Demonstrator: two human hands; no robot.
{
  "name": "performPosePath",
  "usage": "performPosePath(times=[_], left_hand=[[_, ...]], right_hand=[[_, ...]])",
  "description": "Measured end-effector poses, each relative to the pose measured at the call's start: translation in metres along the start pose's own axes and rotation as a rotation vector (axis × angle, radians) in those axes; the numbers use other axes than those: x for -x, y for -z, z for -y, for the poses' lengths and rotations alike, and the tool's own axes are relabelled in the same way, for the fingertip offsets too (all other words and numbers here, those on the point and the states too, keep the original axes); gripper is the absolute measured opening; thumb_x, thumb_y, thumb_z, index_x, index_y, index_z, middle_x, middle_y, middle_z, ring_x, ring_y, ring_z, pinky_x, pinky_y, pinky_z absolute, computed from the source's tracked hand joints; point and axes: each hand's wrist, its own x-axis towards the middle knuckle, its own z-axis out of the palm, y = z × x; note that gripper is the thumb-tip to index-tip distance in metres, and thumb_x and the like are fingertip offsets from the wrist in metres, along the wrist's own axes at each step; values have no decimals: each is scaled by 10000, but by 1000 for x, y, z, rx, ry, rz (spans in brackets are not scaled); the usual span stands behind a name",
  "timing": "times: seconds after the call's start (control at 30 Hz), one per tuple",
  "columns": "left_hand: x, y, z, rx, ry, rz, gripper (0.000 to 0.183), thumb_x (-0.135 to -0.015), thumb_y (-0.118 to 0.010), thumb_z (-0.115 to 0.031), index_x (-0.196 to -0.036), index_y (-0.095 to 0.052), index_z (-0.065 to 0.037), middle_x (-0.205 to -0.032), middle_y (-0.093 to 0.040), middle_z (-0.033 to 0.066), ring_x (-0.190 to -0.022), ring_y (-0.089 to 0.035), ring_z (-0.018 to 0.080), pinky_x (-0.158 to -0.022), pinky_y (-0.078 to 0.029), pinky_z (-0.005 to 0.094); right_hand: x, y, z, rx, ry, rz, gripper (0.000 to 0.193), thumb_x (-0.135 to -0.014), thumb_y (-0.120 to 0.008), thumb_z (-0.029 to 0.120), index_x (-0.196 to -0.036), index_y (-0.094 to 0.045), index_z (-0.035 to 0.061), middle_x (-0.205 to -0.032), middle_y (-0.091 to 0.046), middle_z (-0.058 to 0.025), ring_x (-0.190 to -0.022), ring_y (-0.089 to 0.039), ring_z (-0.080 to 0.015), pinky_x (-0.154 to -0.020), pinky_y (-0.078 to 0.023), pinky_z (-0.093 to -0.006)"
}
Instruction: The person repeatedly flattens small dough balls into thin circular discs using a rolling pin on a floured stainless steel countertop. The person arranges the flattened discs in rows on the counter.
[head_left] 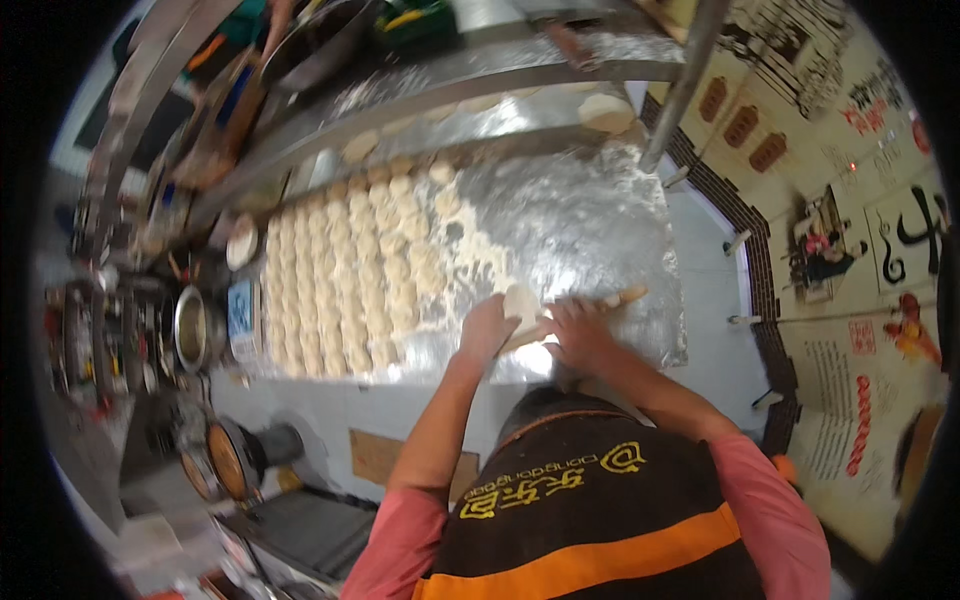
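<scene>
My left hand [485, 328] pinches the edge of a thin, pale round of dough [520, 301] near the front edge of the metal worktable. Beside it, my right hand [580, 332] rests over a wooden rolling pin [630, 296], its fingers curled down on it. One tapered end of the pin sticks out to the right of that hand, and the other reaches toward the dough round. To the left lie rows of small, floured dough pieces [345, 270], set close together. Loose flour [475, 255] is scattered between them and my hands.
A metal shelf bar [440, 130] runs along the table's far side, with a post [685, 85] at the right. Left of the table stand a metal bowl [190, 328] and a blue-screened device [241, 310]. Another person's arm [278, 25] shows at the top left.
</scene>
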Motion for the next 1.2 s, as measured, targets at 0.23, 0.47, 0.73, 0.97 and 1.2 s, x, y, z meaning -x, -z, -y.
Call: performPosePath(times=[0.23, 0.47, 0.73, 0.97, 1.2], left_hand=[[-96, 10, -9, 348, 62, 97, 470, -739, -714, -234, -1079, -603, 72, -847, -671, 165, -725, -641, 227, -669, -494, 323], [-239, 21, -79, 376, -227, -21, 245, -754, -673, -163, -920, -668, 17, -702, -645, 52, -624, -591, 144, -588, -475, 309], [-374, -13, -158, 1012, -66, 106, 296, -761, -675, -95, -1037, -607, -13, -897, -636, 78, -757, -631, 178, -599, -539, 314], [-480, -90, -116, 787, -92, -34, 307, -703, -749, -121, -973, -644, -18, -934, -638, 110, -802, -641, 225, -660, -536, 369], [-538, -112, -73, 42, -325, -201, 365, -749, -697, -328, -932, -677, -12, -936, -663, 149, -886, -633, 311, -796, -480, 408]], right_hand=[[41, 13, -21, 94, -140, -270, 307, -803, -602, 199, -1088, -567, 90, -1134, -553, -61, -1116, -489, -248, -989, -338, -440], [54, 39, -49, 103, -421, -327, 369, -695, -658, 181, -1038, -567, 78, -1100, -555, -72, -1105, -493, -266, -953, -354, -449], [53, 39, -51, 177, -512, -309, 492, -684, -672, 270, -1121, -571, 69, -1131, -552, -99, -1108, -490, -274, -978, -346, -453], [50, 43, -48, 149, -654, -224, 500, -670, -677, 283, -1116, -575, 80, -1169, -541, -86, -1137, -470, -260, -1004, -333, -451], [47, 43, -54, 102, -635, -298, 517, -638, -668, 215, -1122, -557, 71, -1143, -539, -88, -1113, -483, -272, -980, -352, -456]])
